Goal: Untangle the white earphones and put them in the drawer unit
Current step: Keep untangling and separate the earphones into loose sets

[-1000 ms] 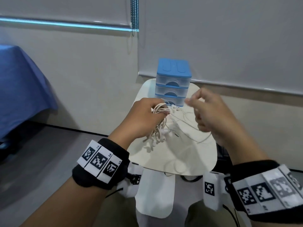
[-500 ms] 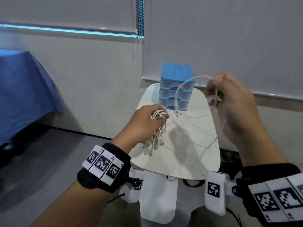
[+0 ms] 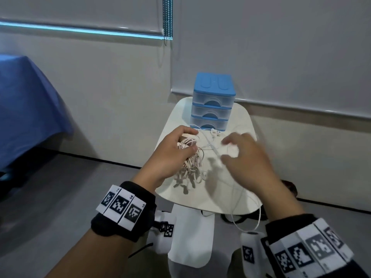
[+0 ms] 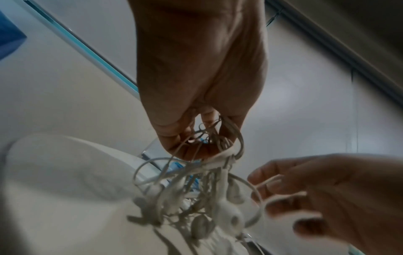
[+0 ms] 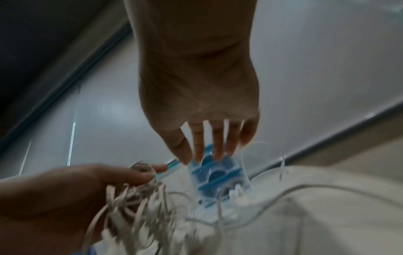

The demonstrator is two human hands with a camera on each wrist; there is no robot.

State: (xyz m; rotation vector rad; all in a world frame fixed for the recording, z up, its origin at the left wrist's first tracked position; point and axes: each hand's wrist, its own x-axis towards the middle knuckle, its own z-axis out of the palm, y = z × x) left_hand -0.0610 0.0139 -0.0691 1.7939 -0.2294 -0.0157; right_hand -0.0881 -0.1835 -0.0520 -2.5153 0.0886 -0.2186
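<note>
My left hand [image 3: 186,145] grips a tangle of white earphone cables [image 3: 192,163] and holds it just above the small white table [image 3: 241,121]; earbuds and loops dangle below the fist [image 4: 196,198]. My right hand [image 3: 226,149], blurred by motion, hovers right of the tangle with its fingers spread and nothing in it [image 5: 205,151]. One loose earphone [image 3: 215,133] lies in front of the drawer unit, and its thin cable trails over the table's front edge. The blue-topped drawer unit [image 3: 212,101] stands at the back of the table with all three clear drawers closed.
A blue cloth [image 3: 24,109] covers furniture at far left. The wall and a roller blind rise close behind the table. Below the tabletop are the white table base [image 3: 190,237] and black cables on the grey floor.
Half a second ago my right hand held a cable pulled up and to the right. It has let go and dropped back beside the tangle. The left hand keeps its grip.
</note>
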